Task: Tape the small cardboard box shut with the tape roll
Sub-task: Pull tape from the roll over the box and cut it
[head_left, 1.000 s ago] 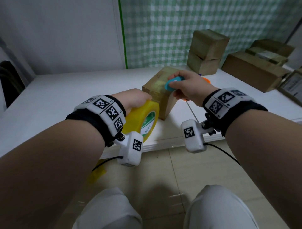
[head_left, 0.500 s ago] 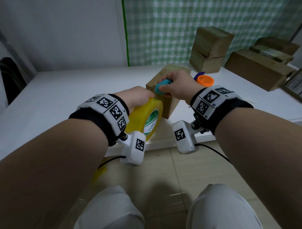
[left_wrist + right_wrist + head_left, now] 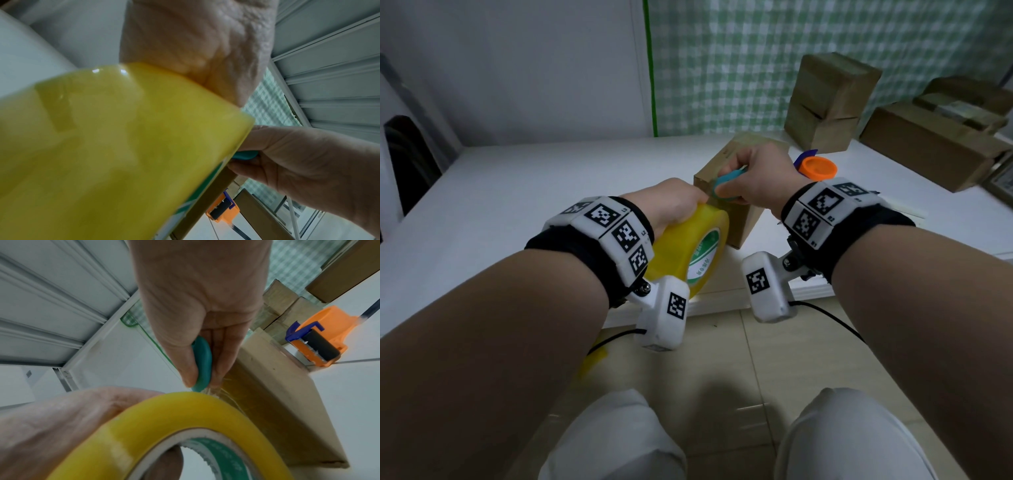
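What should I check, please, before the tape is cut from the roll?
1. Left hand grips the tape roll: ok.
2. Right hand pinches the teal cutter: ok.
3. Cutter tip sits at the stretched tape between the roll and the small cardboard box: ok.
4. Tape already lies along the side of the box: ok.
5. Tape strip is fully pressed down on the box: cannot tell.
6. Left fingers are clear of the cutter's path: cannot tell, they are hidden behind the roll.

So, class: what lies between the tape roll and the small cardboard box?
A short stretch of tape, with the teal cutter in the right hand at it; the right wrist view shows this.
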`<act>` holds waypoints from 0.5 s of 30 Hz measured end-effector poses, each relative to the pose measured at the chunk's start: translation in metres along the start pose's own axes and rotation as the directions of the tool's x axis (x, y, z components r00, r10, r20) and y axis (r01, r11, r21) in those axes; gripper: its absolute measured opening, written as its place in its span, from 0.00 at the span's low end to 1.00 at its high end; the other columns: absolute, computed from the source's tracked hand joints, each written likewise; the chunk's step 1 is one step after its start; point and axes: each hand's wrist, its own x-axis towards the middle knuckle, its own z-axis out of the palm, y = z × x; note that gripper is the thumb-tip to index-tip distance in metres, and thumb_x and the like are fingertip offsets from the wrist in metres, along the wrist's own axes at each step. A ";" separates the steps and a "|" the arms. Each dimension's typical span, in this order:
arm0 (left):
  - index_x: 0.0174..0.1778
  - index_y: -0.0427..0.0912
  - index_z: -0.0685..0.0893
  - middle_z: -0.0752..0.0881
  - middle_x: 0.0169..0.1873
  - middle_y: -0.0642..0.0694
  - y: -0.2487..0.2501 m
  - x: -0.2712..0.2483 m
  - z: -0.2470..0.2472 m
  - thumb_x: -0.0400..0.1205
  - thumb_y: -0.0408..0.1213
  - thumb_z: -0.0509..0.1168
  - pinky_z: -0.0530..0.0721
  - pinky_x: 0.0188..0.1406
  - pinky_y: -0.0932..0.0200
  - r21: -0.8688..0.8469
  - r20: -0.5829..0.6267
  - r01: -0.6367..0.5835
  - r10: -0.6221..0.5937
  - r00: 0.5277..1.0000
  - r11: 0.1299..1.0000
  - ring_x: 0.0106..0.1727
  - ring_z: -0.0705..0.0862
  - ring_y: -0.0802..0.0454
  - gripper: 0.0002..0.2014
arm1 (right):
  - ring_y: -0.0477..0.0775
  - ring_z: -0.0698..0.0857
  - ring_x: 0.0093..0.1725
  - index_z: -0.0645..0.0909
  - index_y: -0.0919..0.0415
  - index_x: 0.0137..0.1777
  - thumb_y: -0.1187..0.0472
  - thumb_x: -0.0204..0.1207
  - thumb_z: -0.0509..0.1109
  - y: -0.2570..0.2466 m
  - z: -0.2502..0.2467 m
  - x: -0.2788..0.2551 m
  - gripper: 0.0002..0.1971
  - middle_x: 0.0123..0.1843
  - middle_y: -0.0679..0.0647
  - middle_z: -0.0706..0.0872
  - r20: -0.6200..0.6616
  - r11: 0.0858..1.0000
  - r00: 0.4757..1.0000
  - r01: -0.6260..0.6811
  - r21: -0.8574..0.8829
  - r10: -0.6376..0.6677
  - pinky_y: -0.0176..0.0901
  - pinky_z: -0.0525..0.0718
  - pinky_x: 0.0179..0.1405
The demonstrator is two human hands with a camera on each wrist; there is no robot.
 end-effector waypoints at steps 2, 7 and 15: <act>0.60 0.40 0.80 0.84 0.46 0.39 0.000 0.000 -0.001 0.84 0.42 0.61 0.84 0.55 0.48 -0.005 -0.003 0.007 -0.007 1.000 1.000 0.47 0.84 0.41 0.13 | 0.55 0.89 0.51 0.79 0.52 0.31 0.65 0.63 0.81 -0.001 0.000 0.000 0.12 0.39 0.49 0.84 0.003 1.000 1.000 0.002 -0.018 -0.002 0.53 0.89 0.54; 0.59 0.41 0.79 0.83 0.43 0.40 0.001 -0.001 -0.001 0.85 0.42 0.59 0.83 0.52 0.50 -0.018 -0.001 0.010 -0.010 1.000 1.000 0.44 0.83 0.42 0.11 | 0.55 0.88 0.51 0.78 0.52 0.30 0.64 0.64 0.81 -0.003 0.000 -0.001 0.13 0.38 0.48 0.83 0.024 0.999 1.000 0.004 -0.053 -0.003 0.53 0.89 0.54; 0.65 0.38 0.79 0.83 0.49 0.38 0.001 0.001 0.000 0.85 0.42 0.59 0.83 0.56 0.47 0.004 0.016 0.015 -0.015 1.000 1.000 0.49 0.83 0.40 0.16 | 0.54 0.87 0.51 0.78 0.51 0.30 0.63 0.64 0.81 -0.004 0.000 -0.003 0.13 0.37 0.45 0.81 0.044 0.993 0.998 0.046 -0.111 -0.042 0.52 0.89 0.55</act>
